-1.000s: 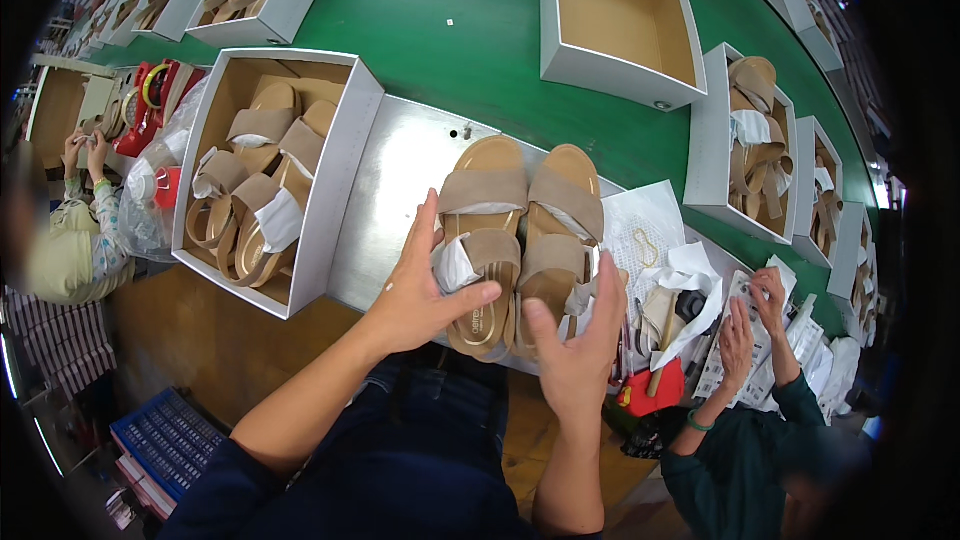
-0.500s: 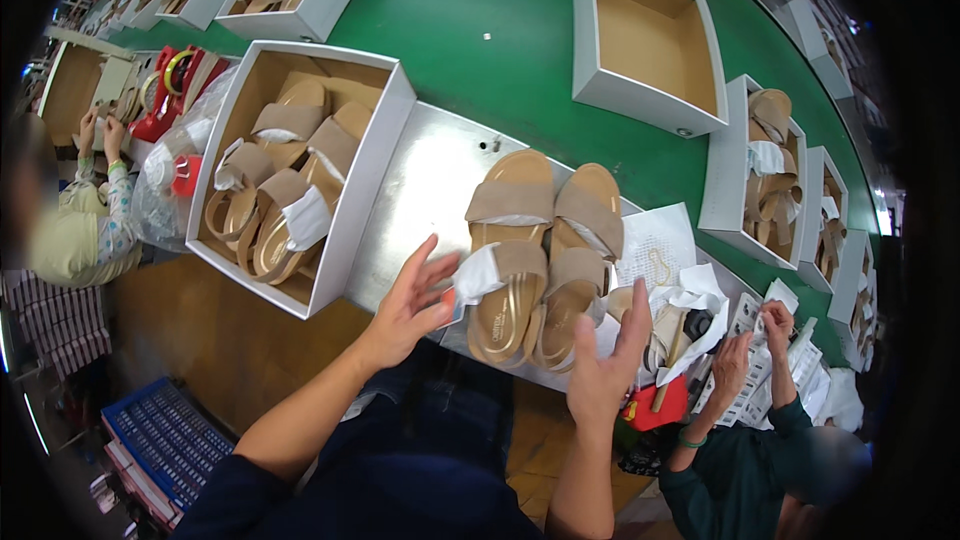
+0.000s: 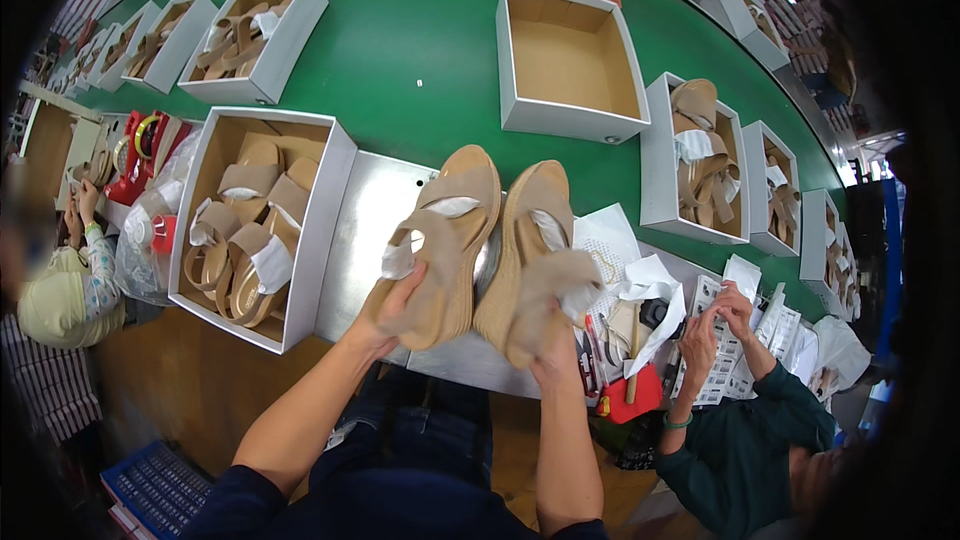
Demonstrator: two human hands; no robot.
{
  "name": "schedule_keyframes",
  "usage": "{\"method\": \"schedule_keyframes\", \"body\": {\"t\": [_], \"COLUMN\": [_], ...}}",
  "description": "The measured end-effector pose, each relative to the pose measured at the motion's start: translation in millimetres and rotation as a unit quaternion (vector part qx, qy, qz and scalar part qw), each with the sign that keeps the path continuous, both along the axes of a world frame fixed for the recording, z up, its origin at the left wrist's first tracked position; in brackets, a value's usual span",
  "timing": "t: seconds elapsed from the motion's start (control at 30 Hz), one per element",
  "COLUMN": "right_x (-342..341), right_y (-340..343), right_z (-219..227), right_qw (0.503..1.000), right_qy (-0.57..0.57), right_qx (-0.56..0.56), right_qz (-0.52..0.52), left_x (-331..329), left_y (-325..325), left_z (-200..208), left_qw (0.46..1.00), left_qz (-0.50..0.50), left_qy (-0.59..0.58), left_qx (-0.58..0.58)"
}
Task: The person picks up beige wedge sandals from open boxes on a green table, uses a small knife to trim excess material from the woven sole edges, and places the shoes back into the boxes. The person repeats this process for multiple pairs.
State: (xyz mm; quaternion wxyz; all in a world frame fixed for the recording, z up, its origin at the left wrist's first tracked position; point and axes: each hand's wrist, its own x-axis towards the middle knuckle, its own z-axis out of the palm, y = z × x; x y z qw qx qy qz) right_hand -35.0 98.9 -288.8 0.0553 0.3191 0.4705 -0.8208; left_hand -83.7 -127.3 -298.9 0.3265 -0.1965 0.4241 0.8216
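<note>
A pair of beige wedge sandals is raised and tipped toe-up over a silver metal worktop (image 3: pixel 350 245). My left hand (image 3: pixel 394 312) is wrapped round the heel end of the left sandal (image 3: pixel 462 275). Lower right of it, my right hand (image 3: pixel 556 358) grips the heel end of the right sandal (image 3: pixel 508 270), whose upper strap is blurred by motion. White tissue shows under the straps. To the left stands a white shoebox (image 3: pixel 337 205) holding several similar sandals (image 3: pixel 251 176) with tissue in their straps.
An open white box (image 3: pixel 573 118) with a tan inside stands on the green table (image 3: pixel 420 40). Boxed sandals line the left and right sides. At right lie crumpled paper (image 3: pixel 655 282) and a red pouch (image 3: pixel 632 395), beside a co-worker's hands (image 3: pixel 712 335). Another person sits far left.
Both hands, apart and empty before, have closed on the sandals' heel ends. The pair has been lifted and tilted off the worktop. The view has shifted somewhat.
</note>
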Motion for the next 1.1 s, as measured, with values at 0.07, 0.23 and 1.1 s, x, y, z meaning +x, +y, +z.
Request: {"method": "schedule_keyframes", "body": {"t": [0.07,0.23,1.1], "right_x": [22.2,52.8,73.8], "right_y": [3.8,6.9,43.0], "right_z": [23.4,59.5,192.8], "right_qw": [0.99,0.92,0.96], "right_qy": [0.083,0.218,0.267], "right_qx": [-0.105,-0.321,-0.086], "right_qz": [-0.038,-0.054,0.002], "left_x": [20.0,39.2,3.1], "left_y": [-20.2,4.4,2.5], "left_z": [-6.4,55.4,213.0], "left_qw": [0.972,0.936,0.964], "left_qz": [0.008,-0.034,-0.015], "left_qy": [-0.113,-0.022,0.251], "left_qx": [0.206,0.349,0.083]}}
